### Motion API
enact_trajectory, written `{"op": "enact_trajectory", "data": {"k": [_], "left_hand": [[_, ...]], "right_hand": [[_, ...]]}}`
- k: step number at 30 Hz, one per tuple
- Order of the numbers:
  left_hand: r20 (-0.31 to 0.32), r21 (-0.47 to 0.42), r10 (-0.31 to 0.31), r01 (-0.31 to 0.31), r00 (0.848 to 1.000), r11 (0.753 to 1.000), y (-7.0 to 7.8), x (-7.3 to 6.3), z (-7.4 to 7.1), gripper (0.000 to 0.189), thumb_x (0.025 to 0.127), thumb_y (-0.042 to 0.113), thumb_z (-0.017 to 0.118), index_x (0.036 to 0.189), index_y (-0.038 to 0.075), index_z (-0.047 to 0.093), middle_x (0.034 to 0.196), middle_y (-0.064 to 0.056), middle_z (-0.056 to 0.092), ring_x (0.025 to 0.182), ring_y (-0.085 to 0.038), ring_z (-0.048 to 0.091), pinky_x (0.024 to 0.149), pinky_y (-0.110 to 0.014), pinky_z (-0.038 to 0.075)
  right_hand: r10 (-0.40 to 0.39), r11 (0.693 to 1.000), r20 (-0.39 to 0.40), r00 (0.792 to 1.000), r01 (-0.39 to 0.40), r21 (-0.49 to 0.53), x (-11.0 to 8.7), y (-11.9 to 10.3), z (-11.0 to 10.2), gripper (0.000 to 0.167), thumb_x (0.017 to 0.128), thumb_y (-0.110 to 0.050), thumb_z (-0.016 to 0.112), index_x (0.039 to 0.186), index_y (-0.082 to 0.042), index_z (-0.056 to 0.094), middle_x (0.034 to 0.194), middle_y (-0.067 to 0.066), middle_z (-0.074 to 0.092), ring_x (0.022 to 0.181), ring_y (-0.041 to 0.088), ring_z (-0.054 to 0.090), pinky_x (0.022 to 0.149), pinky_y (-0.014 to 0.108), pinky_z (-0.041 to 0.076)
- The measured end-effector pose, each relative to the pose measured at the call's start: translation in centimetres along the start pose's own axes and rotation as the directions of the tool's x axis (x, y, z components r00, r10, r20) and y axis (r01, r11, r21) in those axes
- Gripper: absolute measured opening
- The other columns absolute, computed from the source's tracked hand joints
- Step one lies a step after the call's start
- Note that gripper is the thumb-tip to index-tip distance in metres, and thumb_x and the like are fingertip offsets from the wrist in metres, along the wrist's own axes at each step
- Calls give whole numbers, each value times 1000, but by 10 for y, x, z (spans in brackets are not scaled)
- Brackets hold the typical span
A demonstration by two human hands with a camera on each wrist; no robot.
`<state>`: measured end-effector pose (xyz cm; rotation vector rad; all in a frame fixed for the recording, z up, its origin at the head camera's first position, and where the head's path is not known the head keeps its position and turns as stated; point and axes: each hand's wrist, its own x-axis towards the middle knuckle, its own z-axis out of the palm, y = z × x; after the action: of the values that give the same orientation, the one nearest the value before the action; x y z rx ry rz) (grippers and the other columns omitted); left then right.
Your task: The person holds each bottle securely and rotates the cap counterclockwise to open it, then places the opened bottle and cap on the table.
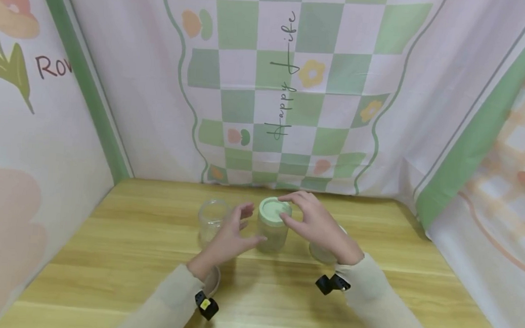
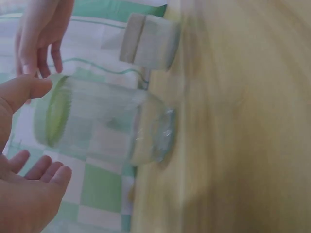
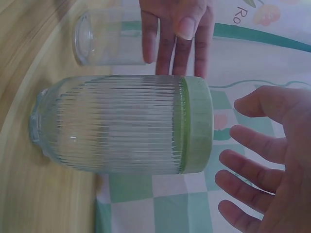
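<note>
From the head cam, the right hand (image 1: 316, 226) is mostly blocking a second jar (image 2: 154, 42) right of the green-lid jar (image 1: 274, 236), and the left sleeve (image 1: 166, 297) is half hiding a round thing (image 1: 213, 281) front-left of it. "Happy Life" is running sideways up the cloth (image 1: 356, 32) behind it. The green-lid jar is standing on the table (image 1: 259, 312), left hand (image 1: 232, 236) hovering beside, right hand above, both spread loosely.

At twelve o'clock you have a clear jar (image 1: 271, 239) with thin stripes and a light green lid (image 1: 270, 210). The back cloth (image 1: 276, 70) has green and white squares. Your table (image 1: 273, 303) is streaky yellow-brown, your sleeves (image 1: 381, 300) are cream, and the side cloth (image 1: 519, 140) at two o'clock has orange checks.
</note>
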<state>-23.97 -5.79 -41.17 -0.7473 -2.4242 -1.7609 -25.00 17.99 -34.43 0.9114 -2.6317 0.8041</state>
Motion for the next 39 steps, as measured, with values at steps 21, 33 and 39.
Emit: {"op": "enact_trajectory", "data": {"k": [21,33,39], "left_hand": [[11,-57,-113,114,994,992,-34,13,26,93,80,29,86,151,3,31,148,-17,41,134,-35,43,109,-52,41],[67,-146,-195,203,978,968,-44,15,26,88,80,32,87,149,13,34,148,-16,40,136,-38,42,110,-51,40],[79,-153,-204,214,976,965,-46,17,26,89,80,34,86,149,16,34,149,-13,40,137,-36,41,111,-49,40]], "right_hand": [[91,996,18,996,-90,-18,3,15,18,66,94,-49,68,141,-4,56,119,9,53,105,30,53,85,42,48],[150,988,58,987,-148,-33,16,11,23,85,84,-61,73,142,-2,54,118,10,52,101,24,49,79,38,49],[135,990,64,989,-132,-43,21,12,24,84,83,-60,75,139,-1,56,118,11,53,102,24,49,79,39,49]]}}
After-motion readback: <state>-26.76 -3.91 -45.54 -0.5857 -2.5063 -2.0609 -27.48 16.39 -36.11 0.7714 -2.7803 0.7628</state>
